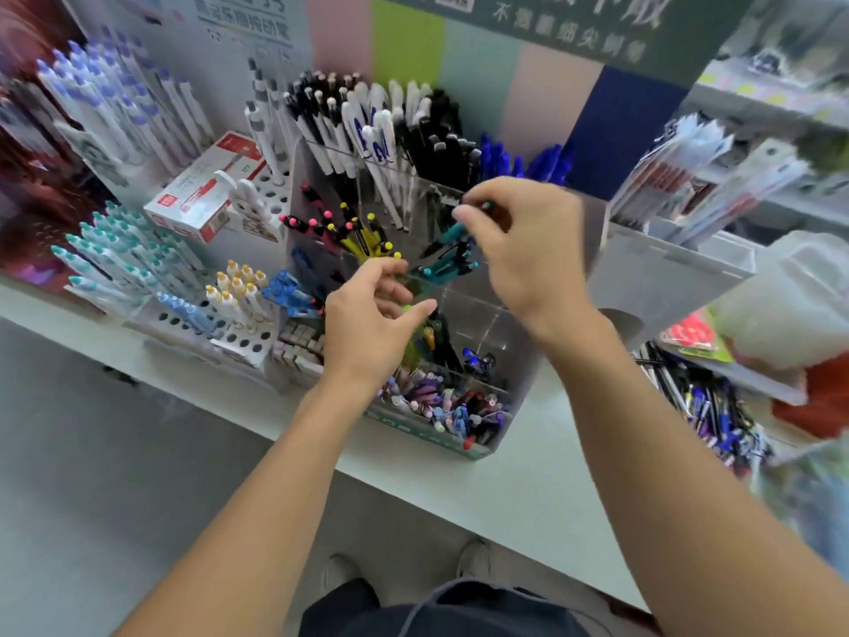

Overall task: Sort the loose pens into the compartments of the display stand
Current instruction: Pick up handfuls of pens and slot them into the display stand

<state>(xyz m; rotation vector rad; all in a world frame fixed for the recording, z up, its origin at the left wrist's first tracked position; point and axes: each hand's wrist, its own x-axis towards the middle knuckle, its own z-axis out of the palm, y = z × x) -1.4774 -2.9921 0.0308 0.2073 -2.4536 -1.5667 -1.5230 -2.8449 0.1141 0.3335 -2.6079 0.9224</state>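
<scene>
Head view is showing the right hand [523,241] pinching a dark pen [478,207] over the middle of the clear display stand [514,383] on the table [528,489]. Its fingers [464,213] are grasping that pen near the tip. The left hand [372,319] is hovering released, fingers relaxed, holding nothing, just left of the teal pens [448,262]. Judging by colour, the pen is wanting the dark group further back; lowering it upright, tip down, is likely avoiding snagging neighbours.

Two hands [367,324], one display stand [519,360], one red-and-white box [206,186], two shoes [473,558].
</scene>
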